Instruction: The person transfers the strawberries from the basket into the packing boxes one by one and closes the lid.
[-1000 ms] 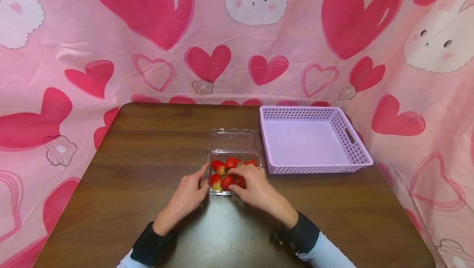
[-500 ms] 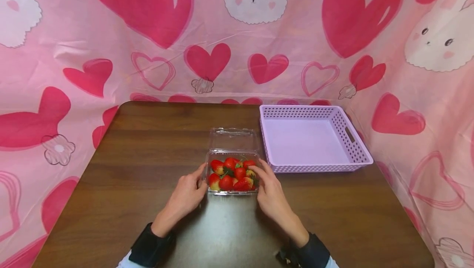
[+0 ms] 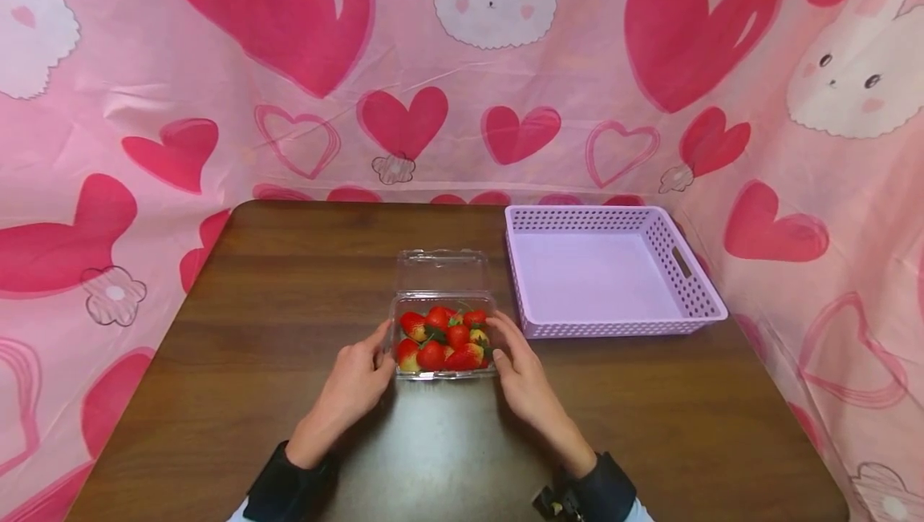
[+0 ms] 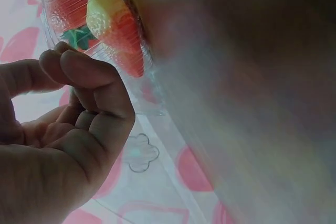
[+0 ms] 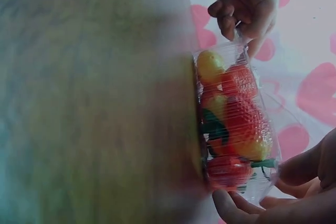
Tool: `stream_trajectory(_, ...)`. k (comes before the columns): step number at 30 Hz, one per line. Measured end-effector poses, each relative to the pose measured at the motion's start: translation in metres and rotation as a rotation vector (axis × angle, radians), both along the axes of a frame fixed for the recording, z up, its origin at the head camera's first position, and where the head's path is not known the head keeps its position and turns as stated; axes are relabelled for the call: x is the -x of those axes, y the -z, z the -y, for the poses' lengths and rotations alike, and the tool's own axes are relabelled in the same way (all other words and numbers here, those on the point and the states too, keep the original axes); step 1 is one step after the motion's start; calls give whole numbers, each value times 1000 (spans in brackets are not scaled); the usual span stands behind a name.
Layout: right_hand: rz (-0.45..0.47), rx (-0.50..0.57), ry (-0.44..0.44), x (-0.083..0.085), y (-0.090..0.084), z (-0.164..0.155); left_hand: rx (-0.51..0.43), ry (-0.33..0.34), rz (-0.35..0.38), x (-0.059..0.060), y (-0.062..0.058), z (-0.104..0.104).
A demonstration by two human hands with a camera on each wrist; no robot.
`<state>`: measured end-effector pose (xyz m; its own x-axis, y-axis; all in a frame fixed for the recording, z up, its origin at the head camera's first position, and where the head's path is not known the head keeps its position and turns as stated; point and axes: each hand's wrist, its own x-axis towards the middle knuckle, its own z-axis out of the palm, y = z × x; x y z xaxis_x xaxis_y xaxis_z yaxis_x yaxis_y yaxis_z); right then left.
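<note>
A hinged clear plastic clamshell full of red and yellowish strawberries sits on the table, its lid folded back away from me. At its left side my left hand pinches the rim between thumb and curled fingers; the left wrist view shows those fingertips close to a strawberry behind the plastic. My right hand rests against the opposite side, fingers fairly straight, with index finger and thumb touching the wall. In the right wrist view, the clamshell lies between both hands. Some right fingertips are hidden behind it.
A lilac perforated basket stands to the right of the clamshell, a narrow gap apart. The brown wooden table has a pink cloth with hearts and rabbits hanging behind and around it.
My right hand has come off the strawberries and onto the clamshell's right side. The clamshell has then slid slightly left, with both hands moving along.
</note>
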<state>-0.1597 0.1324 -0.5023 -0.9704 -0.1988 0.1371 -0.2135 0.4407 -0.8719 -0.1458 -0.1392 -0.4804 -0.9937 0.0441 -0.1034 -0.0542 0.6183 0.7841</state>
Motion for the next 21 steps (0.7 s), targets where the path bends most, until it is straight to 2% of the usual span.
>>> stream_trajectory(7,0,73,1,5,2,5,11,-14,17,0,-2,7)
stream_trajectory(15,8,78,-14,8,-4,5,5,-11,32,-1,-4,10)
stream_trajectory(19,18,67,1,11,-6,4,-23,-8,53,-1,-4,11)
stream_trajectory(21,31,73,17,15,-8,3,-24,-14,39,0,-6,14)
